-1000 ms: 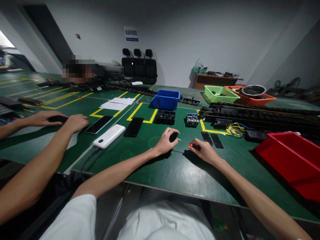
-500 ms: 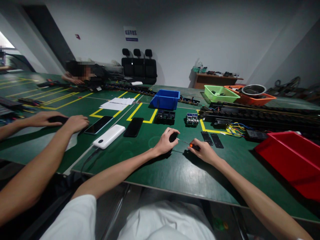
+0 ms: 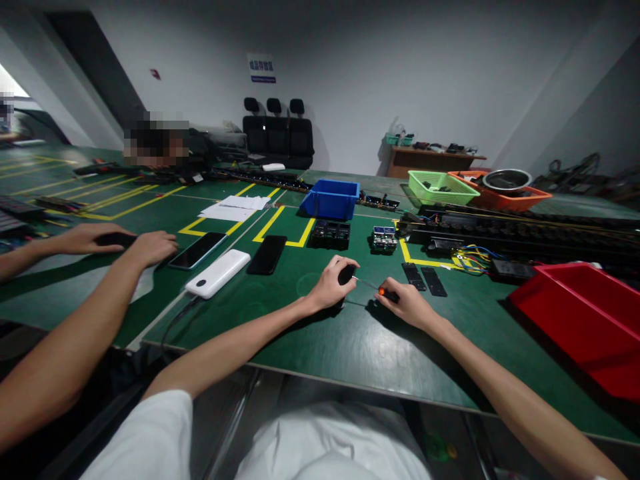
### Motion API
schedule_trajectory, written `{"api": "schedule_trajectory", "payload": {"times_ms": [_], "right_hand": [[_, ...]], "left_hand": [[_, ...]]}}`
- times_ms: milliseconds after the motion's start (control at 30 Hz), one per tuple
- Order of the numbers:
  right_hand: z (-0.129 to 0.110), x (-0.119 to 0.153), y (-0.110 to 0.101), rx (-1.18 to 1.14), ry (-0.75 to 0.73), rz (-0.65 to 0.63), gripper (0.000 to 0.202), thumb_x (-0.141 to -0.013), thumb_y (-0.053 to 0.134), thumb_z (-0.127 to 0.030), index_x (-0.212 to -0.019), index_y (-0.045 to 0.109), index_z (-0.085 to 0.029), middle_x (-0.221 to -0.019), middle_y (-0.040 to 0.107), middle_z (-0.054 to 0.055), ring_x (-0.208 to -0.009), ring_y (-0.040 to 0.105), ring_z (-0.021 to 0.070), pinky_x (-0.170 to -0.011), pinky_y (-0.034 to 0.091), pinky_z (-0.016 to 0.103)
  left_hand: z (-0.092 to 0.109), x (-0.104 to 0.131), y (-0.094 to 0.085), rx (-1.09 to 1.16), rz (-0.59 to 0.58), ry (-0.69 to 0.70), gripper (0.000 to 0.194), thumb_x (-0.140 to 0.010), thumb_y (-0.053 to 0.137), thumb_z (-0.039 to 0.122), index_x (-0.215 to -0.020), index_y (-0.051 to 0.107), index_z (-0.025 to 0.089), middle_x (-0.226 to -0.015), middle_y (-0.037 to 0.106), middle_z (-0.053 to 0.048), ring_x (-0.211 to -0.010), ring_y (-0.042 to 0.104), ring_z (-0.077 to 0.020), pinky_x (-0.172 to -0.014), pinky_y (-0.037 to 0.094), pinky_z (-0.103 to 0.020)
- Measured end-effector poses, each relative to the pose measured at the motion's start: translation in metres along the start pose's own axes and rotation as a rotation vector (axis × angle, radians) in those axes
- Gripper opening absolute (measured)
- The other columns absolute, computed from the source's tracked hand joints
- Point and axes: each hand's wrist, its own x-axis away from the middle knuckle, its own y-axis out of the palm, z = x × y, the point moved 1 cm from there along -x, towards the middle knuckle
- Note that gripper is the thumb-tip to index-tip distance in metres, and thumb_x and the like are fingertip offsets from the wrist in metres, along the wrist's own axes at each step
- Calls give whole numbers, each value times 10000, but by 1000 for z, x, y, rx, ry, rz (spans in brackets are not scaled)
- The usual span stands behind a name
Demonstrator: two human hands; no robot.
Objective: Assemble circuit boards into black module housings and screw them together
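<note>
My left hand (image 3: pixel 333 285) is closed around a small black part (image 3: pixel 346 273) just above the green table. Facing it, my right hand (image 3: pixel 407 303) grips a screwdriver (image 3: pixel 389 294) with a black and orange handle. The thin shaft points left and its tip meets the black part, or comes very close to it; the exact contact is too small to make out. Beyond my hands stand a black module (image 3: pixel 331 234) and a smaller module with metal parts (image 3: pixel 384 239). Two flat black plates (image 3: pixel 434 282) lie just past my right hand.
A red bin (image 3: pixel 580 327) stands at the right, a blue bin (image 3: pixel 330 200) further back. Phones, including a black phone (image 3: pixel 267 255), and a white power bank (image 3: pixel 219 273) lie to the left. A co-worker's hands (image 3: pixel 153 248) rest beside them. Long black assemblies (image 3: pixel 500 233) lie at the right.
My hands, the black part and the screwdriver are almost exactly where they were. Across the table at the left, another person's head has shifted slightly.
</note>
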Motion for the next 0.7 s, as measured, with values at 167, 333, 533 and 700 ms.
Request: {"api": "schedule_trajectory", "payload": {"times_ms": [167,333,533,700], "right_hand": [[-1,0,1,16,5,-11,187,-884,496,-391,-860,534,-210,-678,621,21,-576,566,152,-559,377,235],[-2,0,4,35,-14,-58,180,-886,487,-366,-891,559,-202,-689,629,30,-577,572,150,-551,368,229],[-4,0,4,43,6,-109,221,-894,475,-362,-958,598,-190,-742,668,58,-644,622,170,-587,392,236],[-4,0,3,68,45,-95,250,-886,483,-356,-1035,596,-190,-809,695,76,-716,649,191,-616,405,243]], "left_hand": [[1,0,0,2,-16,-1,272,-783,563,177,-1051,584,209,-1029,523,-38,-973,546,-161,-909,445,-309],[2,0,0,2,-42,-10,275,-781,561,170,-1052,587,212,-1028,529,-40,-987,549,-167,-923,443,-316],[-1,0,1,9,-37,6,274,-785,563,181,-1056,583,214,-1026,528,-34,-980,548,-162,-920,441,-311],[-3,0,1,7,-37,15,279,-785,564,184,-1062,577,216,-1031,524,-31,-981,543,-156,-915,436,-298]]}}
